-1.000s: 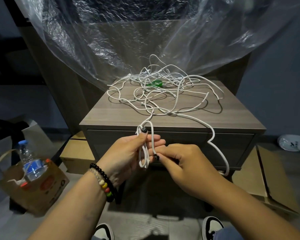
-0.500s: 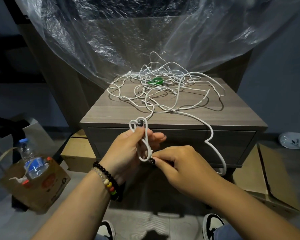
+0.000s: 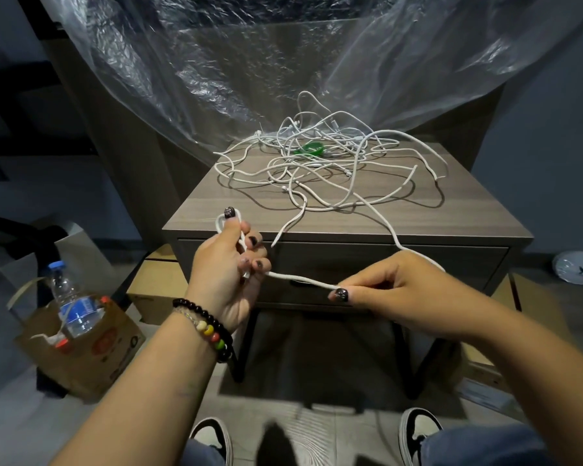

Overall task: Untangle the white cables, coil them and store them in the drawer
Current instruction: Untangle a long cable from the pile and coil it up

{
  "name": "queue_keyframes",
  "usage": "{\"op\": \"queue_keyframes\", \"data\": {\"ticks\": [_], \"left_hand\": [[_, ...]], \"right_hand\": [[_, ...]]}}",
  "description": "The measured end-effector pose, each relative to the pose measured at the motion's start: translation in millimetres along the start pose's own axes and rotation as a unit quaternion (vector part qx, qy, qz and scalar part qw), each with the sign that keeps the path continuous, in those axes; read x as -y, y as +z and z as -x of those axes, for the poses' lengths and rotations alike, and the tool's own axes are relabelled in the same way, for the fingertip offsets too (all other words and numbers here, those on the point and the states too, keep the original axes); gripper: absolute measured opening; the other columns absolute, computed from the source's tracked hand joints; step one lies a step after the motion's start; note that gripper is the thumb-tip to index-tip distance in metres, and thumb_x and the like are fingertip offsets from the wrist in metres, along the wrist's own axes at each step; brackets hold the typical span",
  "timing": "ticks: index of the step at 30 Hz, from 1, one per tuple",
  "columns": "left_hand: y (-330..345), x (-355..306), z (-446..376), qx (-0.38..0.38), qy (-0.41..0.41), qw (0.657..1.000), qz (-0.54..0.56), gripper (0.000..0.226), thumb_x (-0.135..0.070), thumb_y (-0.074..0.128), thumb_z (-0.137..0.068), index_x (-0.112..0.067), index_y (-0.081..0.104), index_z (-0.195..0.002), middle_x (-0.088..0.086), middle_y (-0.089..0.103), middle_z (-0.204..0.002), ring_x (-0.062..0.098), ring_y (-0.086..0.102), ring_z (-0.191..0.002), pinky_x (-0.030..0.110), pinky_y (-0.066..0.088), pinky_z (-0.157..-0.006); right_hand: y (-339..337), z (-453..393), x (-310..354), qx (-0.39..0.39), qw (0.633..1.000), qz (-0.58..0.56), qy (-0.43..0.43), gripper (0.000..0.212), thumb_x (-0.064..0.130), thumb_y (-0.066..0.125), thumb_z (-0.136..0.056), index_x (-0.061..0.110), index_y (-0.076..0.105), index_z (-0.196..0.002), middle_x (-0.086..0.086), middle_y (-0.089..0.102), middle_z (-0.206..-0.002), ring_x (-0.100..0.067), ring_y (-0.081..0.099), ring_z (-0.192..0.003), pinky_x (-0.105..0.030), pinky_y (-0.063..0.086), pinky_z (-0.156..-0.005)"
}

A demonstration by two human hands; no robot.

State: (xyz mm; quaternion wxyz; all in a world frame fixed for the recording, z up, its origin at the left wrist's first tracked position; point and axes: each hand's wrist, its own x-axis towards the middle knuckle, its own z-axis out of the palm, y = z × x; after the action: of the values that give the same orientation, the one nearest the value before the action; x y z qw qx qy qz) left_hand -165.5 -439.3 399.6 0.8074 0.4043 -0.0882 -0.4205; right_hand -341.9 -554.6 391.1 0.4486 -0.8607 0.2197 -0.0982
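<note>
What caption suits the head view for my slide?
Left hand holds a small coil while right hand pinches the white cable before the nightstand.

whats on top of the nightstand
A tangled pile of white cables lies on the nightstand, with a green object among them. The cables partly cover it, so what it is cannot be told.

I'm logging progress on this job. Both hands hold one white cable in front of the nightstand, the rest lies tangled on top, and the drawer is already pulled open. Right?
Not quite: the drawer is closed, as the head view shows. The rest stands: left hand and right hand hold one white cable, and the tangle lies on the nightstand.
</note>
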Motion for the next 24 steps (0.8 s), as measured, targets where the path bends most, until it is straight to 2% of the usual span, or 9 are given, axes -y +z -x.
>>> {"op": "queue_keyframes", "data": {"ticks": [2,4,6,8,12,15,17,19,24], "left_hand": [[0.2,0.3,4.5,0.059,-0.054,0.996,-0.036,0.031,-0.033,0.036,-0.102,-0.015,0.045,-0.078,-0.004,0.042,-0.056,0.001,0.026,-0.029,0.011,0.025,-0.031],[2.3,1.4,9.5,0.111,-0.101,0.983,-0.102,0.033,-0.037,0.036,-0.099,-0.016,0.045,-0.076,-0.002,0.043,-0.059,0.001,0.024,-0.027,0.012,0.023,-0.031],[4.3,4.4,12.4,0.136,-0.121,0.971,-0.156,0.034,-0.038,0.036,-0.098,-0.016,0.045,-0.074,-0.001,0.046,-0.060,0.001,0.024,-0.027,0.012,0.024,-0.032],[5.7,10.1,13.1,0.136,-0.112,0.964,-0.197,0.034,-0.035,0.035,-0.100,-0.016,0.043,-0.073,0.002,0.054,-0.061,0.003,0.031,-0.030,0.014,0.029,-0.035],[3.6,21.6,9.2,0.119,-0.102,0.963,-0.220,0.038,-0.030,0.037,-0.101,-0.011,0.046,-0.069,0.014,0.073,-0.093,0.016,0.069,-0.073,0.025,0.056,-0.059],[1.9,25.5,10.0,0.150,-0.138,0.956,-0.212,0.038,-0.029,0.035,-0.102,-0.011,0.044,-0.070,0.022,0.068,-0.111,0.032,0.068,-0.101,0.043,0.055,-0.081],[1.5,27.9,13.9,0.169,-0.159,0.946,-0.227,0.035,-0.027,0.035,-0.102,-0.011,0.044,-0.073,0.022,0.070,-0.101,0.034,0.070,-0.091,0.047,0.058,-0.074],[2.1,30.1,18.4,0.179,-0.170,0.936,-0.252,0.033,-0.026,0.036,-0.102,-0.009,0.047,-0.076,0.021,0.071,-0.087,0.029,0.072,-0.073,0.037,0.061,-0.058],[3.6,36.6,18.5,0.192,-0.138,0.918,-0.319,0.029,-0.025,0.039,-0.101,-0.004,0.053,-0.089,0.009,0.058,-0.059,0.009,0.047,-0.037,0.016,0.038,-0.037]], "right_hand": [[-8.3,0.5,-3.8,-0.004,0.999,0.005,0.034,0.009,0.031,0.072,-0.082,0.031,0.079,-0.087,-0.002,0.076,-0.083,-0.007,0.062,-0.069,-0.025,0.048,-0.064],[-16.0,0.9,-7.2,-0.011,0.998,0.002,0.056,0.009,0.035,0.075,-0.076,0.031,0.079,-0.084,-0.003,0.076,-0.084,-0.019,0.069,-0.082,-0.037,0.053,-0.076],[-19.9,2.3,-7.8,-0.025,0.998,-0.013,0.052,0.007,0.028,0.078,-0.075,0.024,0.080,-0.081,0.002,0.075,-0.080,-0.013,0.070,-0.083,-0.028,0.054,-0.077],[-18.1,2.0,-6.1,-0.063,0.997,-0.019,0.030,0.001,0.019,0.080,-0.075,0.020,0.079,-0.076,0.002,0.073,-0.072,-0.004,0.063,-0.068,-0.016,0.048,-0.064],[-7.8,-1.0,-5.4,-0.139,0.990,0.002,-0.033,0.007,0.016,0.082,-0.071,0.022,0.077,-0.071,0.005,0.068,-0.072,-0.002,0.061,-0.067,-0.016,0.047,-0.065],[1.9,-2.9,-6.7,-0.168,0.981,0.032,-0.087,0.012,0.018,0.083,-0.069,0.027,0.076,-0.070,0.009,0.064,-0.072,-0.005,0.060,-0.068,-0.022,0.042,-0.065],[7.9,-4.5,-6.1,-0.184,0.975,0.049,-0.116,0.012,0.016,0.084,-0.070,0.026,0.076,-0.071,0.012,0.063,-0.071,-0.005,0.059,-0.068,-0.020,0.040,-0.064],[10.4,-6.1,-5.4,-0.202,0.969,0.047,-0.135,0.011,0.013,0.083,-0.070,0.022,0.077,-0.073,0.010,0.063,-0.073,-0.006,0.059,-0.069,-0.018,0.040,-0.064],[10.6,-6.6,-3.8,-0.213,0.969,0.030,-0.124,0.013,0.014,0.083,-0.070,0.023,0.076,-0.075,0.010,0.062,-0.074,-0.005,0.057,-0.067,-0.012,0.037,-0.062]]}}
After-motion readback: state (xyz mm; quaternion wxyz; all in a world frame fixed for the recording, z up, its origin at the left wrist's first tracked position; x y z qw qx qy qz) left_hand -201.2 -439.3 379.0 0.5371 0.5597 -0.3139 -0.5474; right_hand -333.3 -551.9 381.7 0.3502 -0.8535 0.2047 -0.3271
